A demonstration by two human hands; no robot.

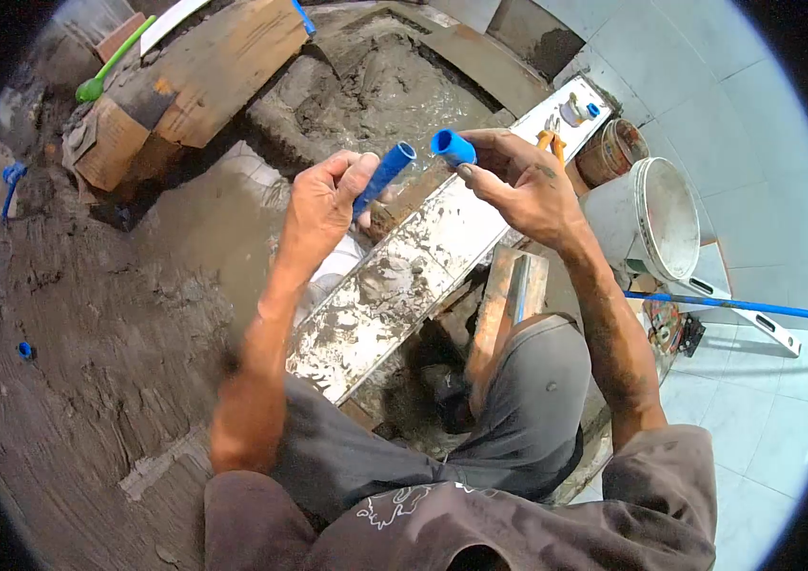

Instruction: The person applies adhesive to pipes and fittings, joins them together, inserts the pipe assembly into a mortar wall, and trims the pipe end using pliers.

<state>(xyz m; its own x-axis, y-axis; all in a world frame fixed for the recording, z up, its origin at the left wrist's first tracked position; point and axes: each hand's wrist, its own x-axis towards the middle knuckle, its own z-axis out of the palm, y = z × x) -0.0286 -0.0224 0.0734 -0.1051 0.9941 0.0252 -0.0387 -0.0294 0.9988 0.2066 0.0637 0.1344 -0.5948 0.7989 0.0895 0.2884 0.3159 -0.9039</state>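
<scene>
My left hand (323,205) is closed around a short piece of blue pipe (386,177), its open end tilted up and to the right. My right hand (528,186) pinches a blue pipe coupling (453,147) between thumb and fingers, with its hollow mouth facing left. Pipe and coupling are held apart, a small gap between them. Below both hands runs a long white board (423,257) smeared with mortar. Just behind my right hand are orange-handled pliers (552,139) on that board.
Wet mortar (366,90) fills the far area. A white bucket (668,219), a spirit level (747,312) and a long blue pipe (723,303) are at right. Cardboard (223,67) and a green spoon-like tool (90,89) lie upper left. A small blue fitting (25,350) sits on the floor.
</scene>
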